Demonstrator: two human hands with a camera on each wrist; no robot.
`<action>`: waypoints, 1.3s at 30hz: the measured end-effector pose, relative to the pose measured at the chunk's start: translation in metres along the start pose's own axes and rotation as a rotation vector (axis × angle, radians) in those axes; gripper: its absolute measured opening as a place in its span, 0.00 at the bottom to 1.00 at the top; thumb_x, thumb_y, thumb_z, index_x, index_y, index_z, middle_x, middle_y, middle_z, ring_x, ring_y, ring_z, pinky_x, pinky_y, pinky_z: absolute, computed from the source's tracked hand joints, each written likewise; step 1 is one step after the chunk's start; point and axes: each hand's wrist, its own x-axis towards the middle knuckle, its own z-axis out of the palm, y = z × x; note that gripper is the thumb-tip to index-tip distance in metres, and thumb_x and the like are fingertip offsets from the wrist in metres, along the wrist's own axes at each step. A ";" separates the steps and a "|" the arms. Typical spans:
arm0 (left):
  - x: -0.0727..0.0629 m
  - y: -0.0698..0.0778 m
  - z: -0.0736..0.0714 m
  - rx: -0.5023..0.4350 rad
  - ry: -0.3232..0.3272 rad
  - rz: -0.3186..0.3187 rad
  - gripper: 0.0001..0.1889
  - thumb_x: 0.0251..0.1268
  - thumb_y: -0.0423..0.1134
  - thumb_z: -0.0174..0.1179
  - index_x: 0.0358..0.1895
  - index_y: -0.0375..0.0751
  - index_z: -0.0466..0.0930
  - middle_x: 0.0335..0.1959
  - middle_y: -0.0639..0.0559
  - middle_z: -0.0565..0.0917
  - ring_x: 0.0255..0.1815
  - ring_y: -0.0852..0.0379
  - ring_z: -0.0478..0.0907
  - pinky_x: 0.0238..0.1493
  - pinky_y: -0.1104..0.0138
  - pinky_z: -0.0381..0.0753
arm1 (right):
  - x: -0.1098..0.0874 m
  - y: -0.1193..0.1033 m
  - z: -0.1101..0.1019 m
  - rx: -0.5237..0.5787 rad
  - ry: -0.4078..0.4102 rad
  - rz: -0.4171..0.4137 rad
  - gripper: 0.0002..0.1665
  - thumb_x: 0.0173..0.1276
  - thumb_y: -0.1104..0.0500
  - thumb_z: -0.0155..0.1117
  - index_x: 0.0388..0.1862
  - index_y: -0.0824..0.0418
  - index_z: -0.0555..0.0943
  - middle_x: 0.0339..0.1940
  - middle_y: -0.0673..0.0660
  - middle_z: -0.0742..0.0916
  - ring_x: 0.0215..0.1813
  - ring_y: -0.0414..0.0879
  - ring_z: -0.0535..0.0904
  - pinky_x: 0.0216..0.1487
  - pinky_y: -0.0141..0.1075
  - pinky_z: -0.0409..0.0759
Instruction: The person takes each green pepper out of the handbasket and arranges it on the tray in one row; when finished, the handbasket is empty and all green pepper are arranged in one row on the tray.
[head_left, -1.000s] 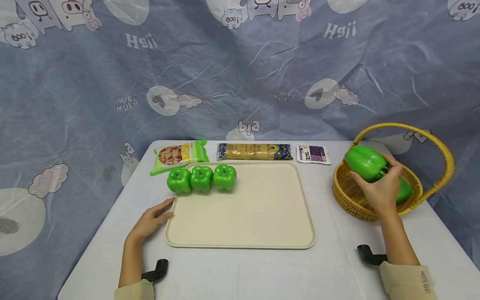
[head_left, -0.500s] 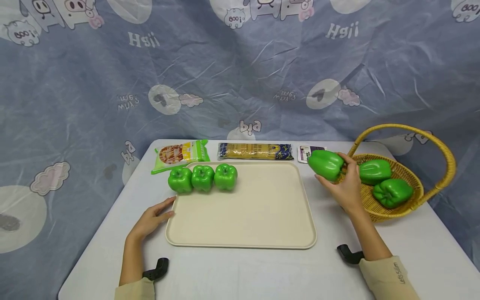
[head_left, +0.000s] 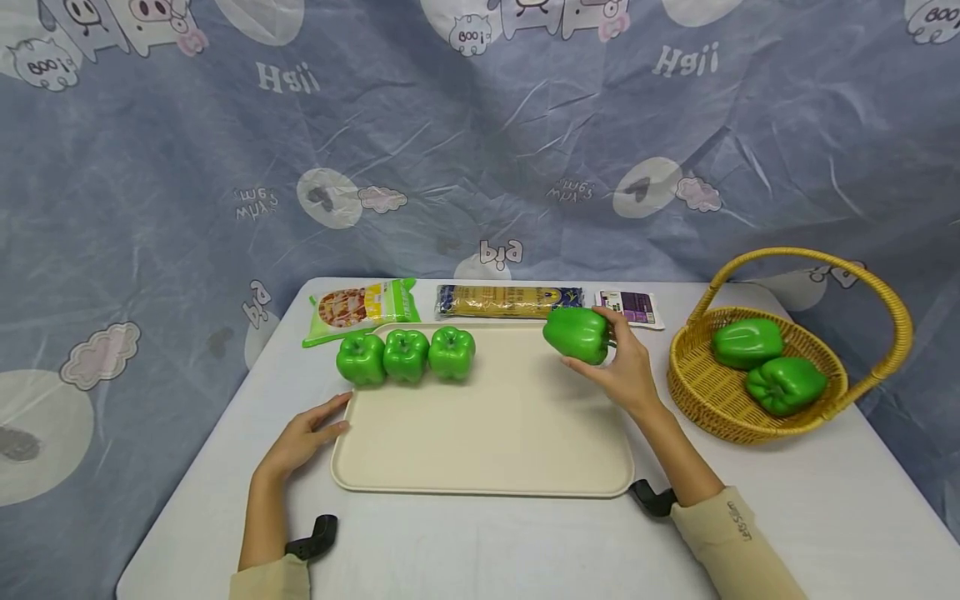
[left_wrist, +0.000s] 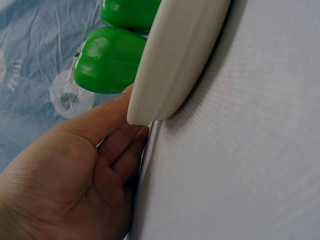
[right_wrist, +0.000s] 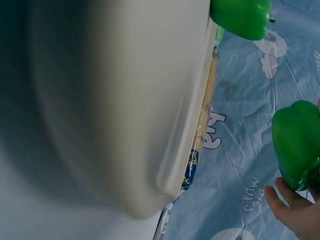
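My right hand (head_left: 627,372) holds a glossy green bell pepper (head_left: 576,335) on its side over the right part of the cream tray (head_left: 480,450). In the right wrist view that bell pepper (right_wrist: 296,142) is seen clear above the tray, thumb and fingers on its stem end. Three more bell peppers (head_left: 406,357) stand in a row along the tray's back left. At the tray's left edge rests my left hand (head_left: 302,440), its fingertips touching the rim (left_wrist: 142,107) in the left wrist view. Two bell peppers (head_left: 786,386) lie in the wicker basket (head_left: 693,412) at right.
Behind the tray lie a green food bag (head_left: 360,312), a spaghetti pack (head_left: 510,302) and a small white-and-purple packet (head_left: 630,308). The basket's tall handle (head_left: 892,308) arches up at the right. A patterned blue cloth (head_left: 480,167) hangs at the table's back.
My right hand has lifted the bell pepper out of the basket and carried it left over the tray. My left hand has stayed at the tray's edge.
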 end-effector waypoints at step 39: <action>0.000 0.002 -0.001 0.007 0.007 -0.002 0.29 0.61 0.48 0.60 0.65 0.46 0.68 0.68 0.43 0.61 0.70 0.42 0.52 0.67 0.45 0.46 | 0.034 -0.044 0.041 -0.189 -0.371 -0.028 0.54 0.38 0.36 0.76 0.63 0.53 0.66 0.52 0.56 0.76 0.51 0.52 0.67 0.44 0.51 0.77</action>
